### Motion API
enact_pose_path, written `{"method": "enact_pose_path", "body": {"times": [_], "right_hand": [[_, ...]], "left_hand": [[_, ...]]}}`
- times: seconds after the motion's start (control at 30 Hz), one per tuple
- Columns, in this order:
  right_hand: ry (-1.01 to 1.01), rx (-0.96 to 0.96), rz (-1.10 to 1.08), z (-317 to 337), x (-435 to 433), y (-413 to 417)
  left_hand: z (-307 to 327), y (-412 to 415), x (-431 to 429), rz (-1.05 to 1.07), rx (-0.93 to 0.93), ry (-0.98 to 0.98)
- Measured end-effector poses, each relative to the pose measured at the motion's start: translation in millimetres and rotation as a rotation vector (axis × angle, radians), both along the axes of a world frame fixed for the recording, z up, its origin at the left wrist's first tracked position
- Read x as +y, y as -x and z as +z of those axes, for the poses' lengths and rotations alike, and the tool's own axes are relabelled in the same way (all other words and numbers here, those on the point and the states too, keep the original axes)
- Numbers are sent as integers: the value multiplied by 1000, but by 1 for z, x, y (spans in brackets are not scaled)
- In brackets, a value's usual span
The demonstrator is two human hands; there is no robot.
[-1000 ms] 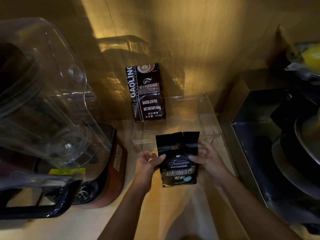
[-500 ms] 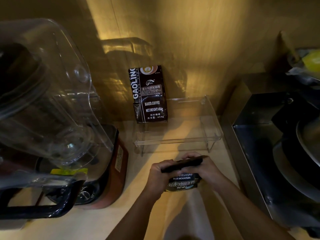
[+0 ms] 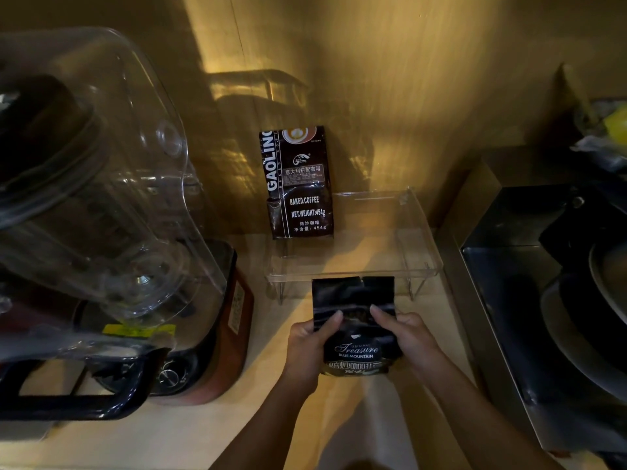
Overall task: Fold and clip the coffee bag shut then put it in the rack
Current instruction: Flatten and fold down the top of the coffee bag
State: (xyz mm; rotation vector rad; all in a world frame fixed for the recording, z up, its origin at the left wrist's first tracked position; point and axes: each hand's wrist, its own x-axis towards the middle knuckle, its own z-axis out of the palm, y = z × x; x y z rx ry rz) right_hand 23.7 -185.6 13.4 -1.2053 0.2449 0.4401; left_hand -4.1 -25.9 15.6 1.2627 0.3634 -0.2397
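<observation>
Coffee bag top unfolded upright again, both hands gripping sides

Warm, dim yellow light is falling across a wood-grain wall, throwing shadows on it. A pale countertop is running below, with a clear-jarred blender standing left and a steel sink sitting right.

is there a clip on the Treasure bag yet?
No. The Treasure bag, held by the left hand and right hand, has its top flap standing up bare, with no clip.
</observation>
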Motion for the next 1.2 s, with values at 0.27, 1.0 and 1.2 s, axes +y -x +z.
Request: {"method": "enact_pose_path", "body": {"times": [0.27,1.0,1.2], "right_hand": [[-8,7,-20,0,-1,-3],[-69,36,-5,4,-19,-8],[137,-89,173,-5,-17,1]], "left_hand": [[7,-4,-2,108,139,28],[21,-11,-1,250,148,-44],[4,-4,8,-135,-100,-216]]}}
